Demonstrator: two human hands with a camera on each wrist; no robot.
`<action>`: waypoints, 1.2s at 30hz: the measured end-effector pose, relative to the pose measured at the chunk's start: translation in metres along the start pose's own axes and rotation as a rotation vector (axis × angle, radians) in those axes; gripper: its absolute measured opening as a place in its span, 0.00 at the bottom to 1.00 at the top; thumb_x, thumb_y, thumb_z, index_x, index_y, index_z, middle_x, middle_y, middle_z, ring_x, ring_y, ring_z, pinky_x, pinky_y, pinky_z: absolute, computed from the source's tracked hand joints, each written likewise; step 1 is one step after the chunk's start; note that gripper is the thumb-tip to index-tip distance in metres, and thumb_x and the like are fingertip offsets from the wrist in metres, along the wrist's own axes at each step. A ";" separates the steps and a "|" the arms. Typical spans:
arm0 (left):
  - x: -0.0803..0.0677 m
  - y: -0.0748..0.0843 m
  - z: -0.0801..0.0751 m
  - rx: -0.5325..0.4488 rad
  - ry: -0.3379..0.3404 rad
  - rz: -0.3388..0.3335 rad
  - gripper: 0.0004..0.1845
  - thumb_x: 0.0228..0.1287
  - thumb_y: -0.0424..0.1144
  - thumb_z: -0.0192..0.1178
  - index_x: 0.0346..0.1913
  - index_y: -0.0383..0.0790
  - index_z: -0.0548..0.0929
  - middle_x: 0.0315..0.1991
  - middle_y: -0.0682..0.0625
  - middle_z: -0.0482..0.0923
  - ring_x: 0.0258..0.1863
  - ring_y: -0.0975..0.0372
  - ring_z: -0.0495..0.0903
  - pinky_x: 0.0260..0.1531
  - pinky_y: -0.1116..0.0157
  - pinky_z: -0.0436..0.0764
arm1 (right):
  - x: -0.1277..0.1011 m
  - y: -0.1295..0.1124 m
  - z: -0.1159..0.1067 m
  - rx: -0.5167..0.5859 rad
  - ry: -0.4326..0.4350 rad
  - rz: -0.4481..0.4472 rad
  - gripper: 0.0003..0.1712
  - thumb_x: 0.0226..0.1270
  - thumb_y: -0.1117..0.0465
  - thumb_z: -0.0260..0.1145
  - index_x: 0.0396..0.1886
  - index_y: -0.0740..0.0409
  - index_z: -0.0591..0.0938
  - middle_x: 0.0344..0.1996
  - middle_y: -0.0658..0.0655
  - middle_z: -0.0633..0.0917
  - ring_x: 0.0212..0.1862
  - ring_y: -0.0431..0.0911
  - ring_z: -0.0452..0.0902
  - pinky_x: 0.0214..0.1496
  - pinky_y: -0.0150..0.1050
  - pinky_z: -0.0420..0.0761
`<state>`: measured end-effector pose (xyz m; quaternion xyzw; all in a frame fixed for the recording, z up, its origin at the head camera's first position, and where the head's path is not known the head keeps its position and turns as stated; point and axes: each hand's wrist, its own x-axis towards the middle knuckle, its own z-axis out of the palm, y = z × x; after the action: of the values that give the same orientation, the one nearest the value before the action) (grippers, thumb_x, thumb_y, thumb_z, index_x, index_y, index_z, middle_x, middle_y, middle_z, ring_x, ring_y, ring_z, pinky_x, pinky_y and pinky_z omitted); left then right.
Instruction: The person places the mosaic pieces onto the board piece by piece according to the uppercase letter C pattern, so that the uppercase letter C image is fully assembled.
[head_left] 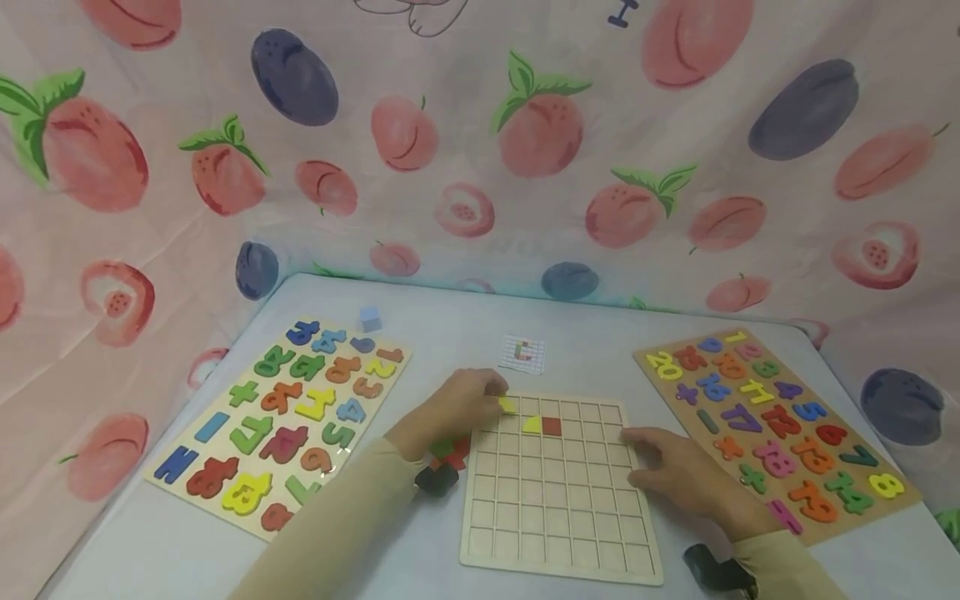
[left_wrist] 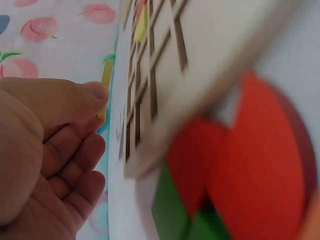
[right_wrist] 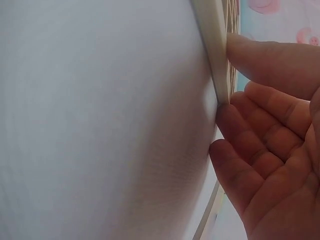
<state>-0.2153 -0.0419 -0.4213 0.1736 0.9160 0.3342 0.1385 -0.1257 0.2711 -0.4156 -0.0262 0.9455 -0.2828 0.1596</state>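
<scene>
A wooden grid board (head_left: 558, 500) lies on the table. My left hand (head_left: 461, 404) is over its far left corner and pinches a small yellow piece (left_wrist: 104, 87) between thumb and forefinger. On the board, a yellow rounded piece (head_left: 532, 425) sits beside a red square piece (head_left: 552, 427). My right hand (head_left: 678, 471) holds the board's right edge, thumb and curled fingers touching it. Several loose pieces, including red pieces (left_wrist: 265, 155) and green ones (left_wrist: 170, 205), lie left of the board, partly hidden behind my left wrist.
A pattern card (head_left: 522, 354) lies beyond the board. One number-puzzle board (head_left: 225, 433) is at the left, another number-puzzle board (head_left: 780, 425) at the right. A pale blue cube (head_left: 371, 319) stands near the far left. Fruit-printed cloth (head_left: 465, 125) hangs behind the table.
</scene>
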 end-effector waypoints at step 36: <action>0.021 0.046 0.049 0.022 -0.070 0.217 0.16 0.65 0.35 0.66 0.55 0.39 0.82 0.50 0.51 0.83 0.50 0.63 0.80 0.52 0.67 0.77 | 0.002 0.003 0.005 -0.021 0.019 -0.022 0.35 0.59 0.59 0.74 0.67 0.60 0.76 0.68 0.66 0.72 0.71 0.67 0.60 0.68 0.64 0.60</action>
<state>-0.2062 0.0272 -0.4298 0.2850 0.8900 0.3307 0.1313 -0.1255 0.2709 -0.4222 -0.0356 0.9495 -0.2745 0.1474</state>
